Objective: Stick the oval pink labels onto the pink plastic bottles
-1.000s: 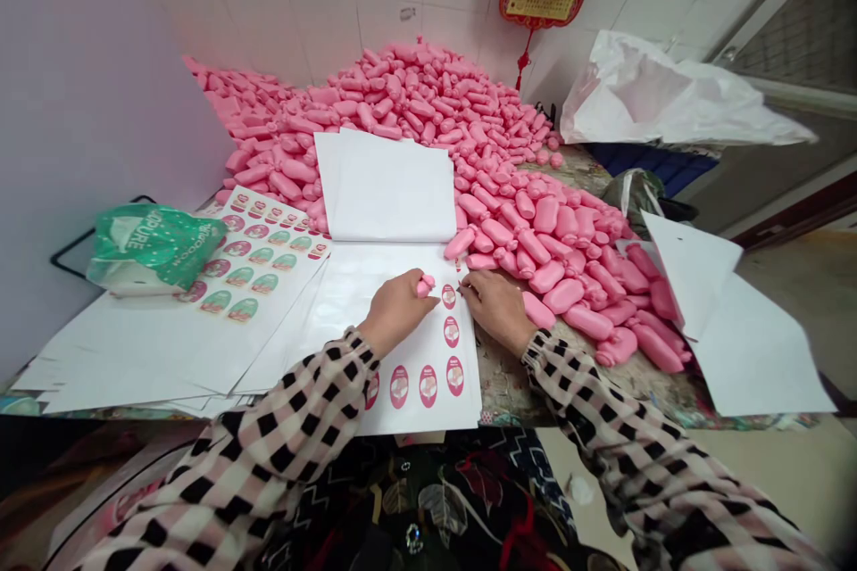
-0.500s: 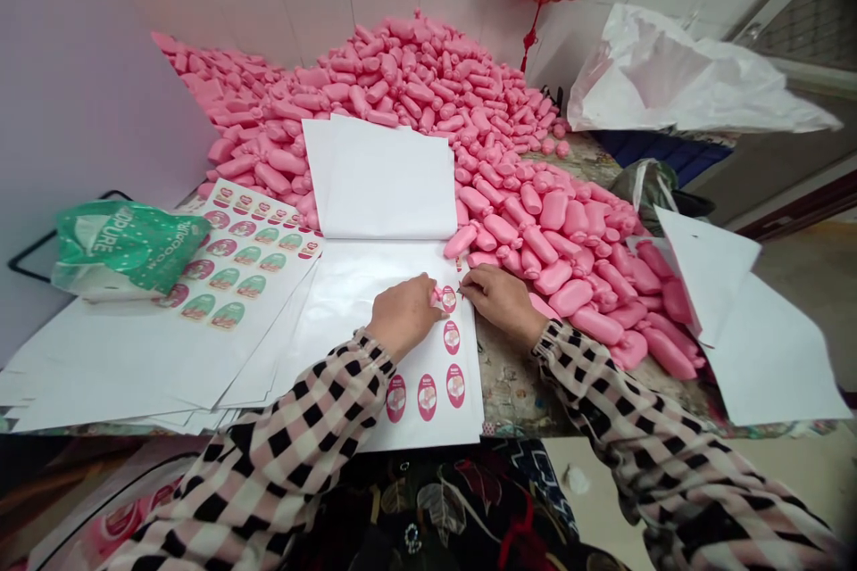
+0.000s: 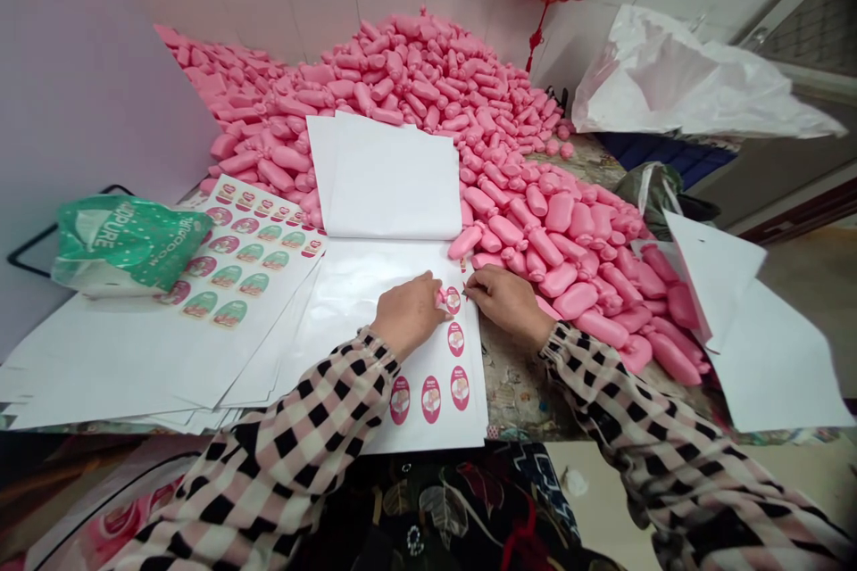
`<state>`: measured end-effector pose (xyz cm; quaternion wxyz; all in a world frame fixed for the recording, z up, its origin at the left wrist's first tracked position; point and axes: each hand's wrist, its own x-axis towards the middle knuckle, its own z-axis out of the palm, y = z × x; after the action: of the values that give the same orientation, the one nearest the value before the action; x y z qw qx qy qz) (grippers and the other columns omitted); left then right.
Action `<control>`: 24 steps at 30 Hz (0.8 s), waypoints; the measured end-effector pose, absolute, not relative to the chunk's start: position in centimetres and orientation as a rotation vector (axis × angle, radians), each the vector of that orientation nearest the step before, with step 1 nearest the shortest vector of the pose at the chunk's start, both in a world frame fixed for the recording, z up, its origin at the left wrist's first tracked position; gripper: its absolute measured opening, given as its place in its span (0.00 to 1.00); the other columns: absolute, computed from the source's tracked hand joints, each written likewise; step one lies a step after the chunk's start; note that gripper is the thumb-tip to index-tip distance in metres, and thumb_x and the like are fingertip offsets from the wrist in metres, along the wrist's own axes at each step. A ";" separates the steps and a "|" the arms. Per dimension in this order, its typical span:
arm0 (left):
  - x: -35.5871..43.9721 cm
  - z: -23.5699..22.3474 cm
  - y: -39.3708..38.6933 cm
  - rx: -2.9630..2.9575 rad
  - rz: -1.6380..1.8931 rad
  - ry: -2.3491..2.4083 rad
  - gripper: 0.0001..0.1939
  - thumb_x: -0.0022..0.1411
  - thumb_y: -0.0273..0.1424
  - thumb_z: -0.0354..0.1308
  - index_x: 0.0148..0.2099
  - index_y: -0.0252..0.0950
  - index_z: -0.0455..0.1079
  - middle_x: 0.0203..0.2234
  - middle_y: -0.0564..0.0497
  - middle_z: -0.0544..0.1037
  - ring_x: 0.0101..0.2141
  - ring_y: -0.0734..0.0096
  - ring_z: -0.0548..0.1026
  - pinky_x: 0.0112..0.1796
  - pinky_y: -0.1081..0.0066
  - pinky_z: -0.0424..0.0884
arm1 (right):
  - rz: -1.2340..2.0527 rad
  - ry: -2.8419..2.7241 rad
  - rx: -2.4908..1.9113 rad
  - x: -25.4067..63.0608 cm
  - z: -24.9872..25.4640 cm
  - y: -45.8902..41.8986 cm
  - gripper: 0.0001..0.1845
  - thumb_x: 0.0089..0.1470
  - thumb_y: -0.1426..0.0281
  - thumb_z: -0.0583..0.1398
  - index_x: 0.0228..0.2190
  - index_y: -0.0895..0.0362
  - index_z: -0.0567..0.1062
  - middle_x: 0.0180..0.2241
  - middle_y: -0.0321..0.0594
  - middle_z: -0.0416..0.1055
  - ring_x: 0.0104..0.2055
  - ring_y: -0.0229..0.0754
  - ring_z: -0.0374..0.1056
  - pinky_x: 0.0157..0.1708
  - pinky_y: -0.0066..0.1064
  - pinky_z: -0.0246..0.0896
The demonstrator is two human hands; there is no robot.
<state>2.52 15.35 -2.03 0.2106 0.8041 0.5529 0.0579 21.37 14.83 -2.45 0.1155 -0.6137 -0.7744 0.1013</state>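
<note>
On the sheet of oval stickers [image 3: 335,285], my left hand [image 3: 410,314] is closed around a small pink bottle [image 3: 440,296], of which only a bit shows past the fingers. Right beside it lies a pink oval sticker [image 3: 453,300]. Across the sheet's right edge, my right hand [image 3: 505,303] is pinched, thumb and fingertips together near that sticker. A tiny dark tip shows at the pinch, too small to name. Several more pink oval stickers [image 3: 431,399] run down the right side and along the bottom of the sheet.
A big heap of pink bottles [image 3: 402,71] fills the back and right of the table. At left lie sticker sheets [image 3: 134,357] under a green plastic bag [image 3: 130,241]. Folded white paper [image 3: 395,187] stands behind the sheet; more white paper [image 3: 780,366] hangs at right.
The view has shifted slightly. Both hands keep nearly the same place and grip beside the sticker; nothing has visibly been let go or picked up.
</note>
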 end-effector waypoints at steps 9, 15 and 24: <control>2.6 -1.9 15.5 2.239 0.139 1.534 0.19 0.53 0.42 0.59 0.47 0.42 0.69 0.47 0.47 0.73 0.45 0.56 0.73 0.40 0.63 0.67 | 0.557 -2.057 -1.694 21.7 -4.2 14.9 0.08 0.53 0.65 0.58 0.29 0.55 0.74 0.32 0.36 0.73 0.34 0.39 0.67 0.32 0.28 0.54; 2.6 -1.9 15.4 2.254 0.121 1.532 0.20 0.54 0.43 0.58 0.48 0.42 0.69 0.50 0.46 0.72 0.46 0.55 0.72 0.41 0.62 0.67 | 0.488 -1.958 -1.733 20.8 -4.4 14.1 0.09 0.53 0.64 0.57 0.28 0.56 0.72 0.30 0.36 0.72 0.33 0.38 0.65 0.31 0.28 0.53; 2.8 -1.8 15.4 2.273 0.076 1.516 0.27 0.53 0.44 0.59 0.54 0.45 0.66 0.60 0.47 0.61 0.48 0.52 0.71 0.42 0.59 0.68 | 0.387 -1.968 -1.879 20.1 -2.9 14.0 0.10 0.50 0.61 0.60 0.26 0.54 0.73 0.28 0.34 0.73 0.30 0.37 0.65 0.26 0.28 0.48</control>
<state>2.76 15.42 -1.79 0.2027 0.8143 0.5432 0.0273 20.06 14.03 -2.94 0.1954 -0.6704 -0.7023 0.1382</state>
